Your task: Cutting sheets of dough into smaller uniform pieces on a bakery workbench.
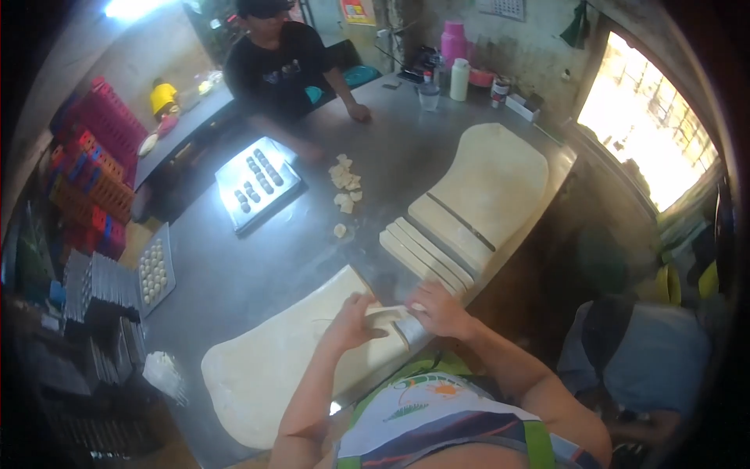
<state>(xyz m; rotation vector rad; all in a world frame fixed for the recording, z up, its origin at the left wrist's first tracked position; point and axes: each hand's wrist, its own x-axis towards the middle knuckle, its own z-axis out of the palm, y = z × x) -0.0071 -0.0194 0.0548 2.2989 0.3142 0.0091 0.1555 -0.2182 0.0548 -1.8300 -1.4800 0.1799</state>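
A metal tabletop point(258, 266) fills the room's middle, with a pale dough sheet point(273, 375) along its near left side. At the sheet's right end, the left hand point(355, 320) rests with its grip parted — the right hand point(439, 309) curls there, whether pinching dough I cannot tell. Strips point(426, 254) and another sheet point(496, 172) lie far right. A person point(273, 70) stands far off; crates point(94, 184) rise left — a bright window point(652, 117) right.
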